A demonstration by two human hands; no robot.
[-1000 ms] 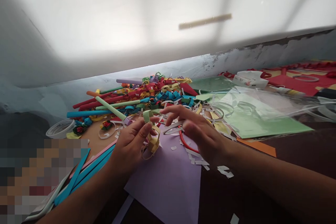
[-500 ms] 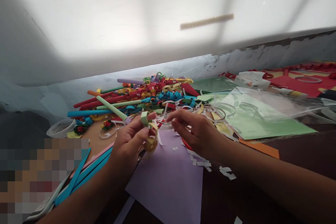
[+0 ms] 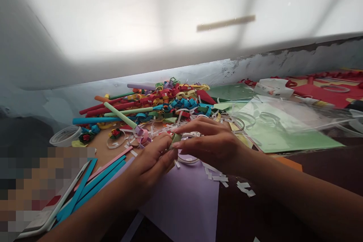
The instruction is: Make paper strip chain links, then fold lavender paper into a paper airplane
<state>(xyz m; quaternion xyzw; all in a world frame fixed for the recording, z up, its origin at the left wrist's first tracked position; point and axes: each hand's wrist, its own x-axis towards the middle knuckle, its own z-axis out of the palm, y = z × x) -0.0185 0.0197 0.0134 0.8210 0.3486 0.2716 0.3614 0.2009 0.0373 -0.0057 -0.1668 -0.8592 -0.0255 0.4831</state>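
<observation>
A green paper loop (image 3: 176,140) is pinched in the fingertips of my left hand (image 3: 150,162), over the purple paper sheet (image 3: 187,200). My right hand (image 3: 218,141) meets it from the other side, with its fingertips closed on the loop's edge. Most of the loop, and the yellow link seen with it earlier, are hidden by my fingers. Below my right fingers, the curved rim of a clear ring (image 3: 189,162) rests on the purple sheet. White paper scraps (image 3: 218,177) lie beside the right wrist.
Coloured paper chains (image 3: 181,100) and rolled paper tubes (image 3: 98,120) are heaped at the back. Blue strips (image 3: 93,185) lie at left beside a white-edged device (image 3: 53,215). Green sheets (image 3: 297,136) under clear plastic lie at right. A tape roll (image 3: 65,136) stands far left.
My right hand has moved left and down, closing on the green loop. My left hand has turned and shifted slightly right, covering the yellow link.
</observation>
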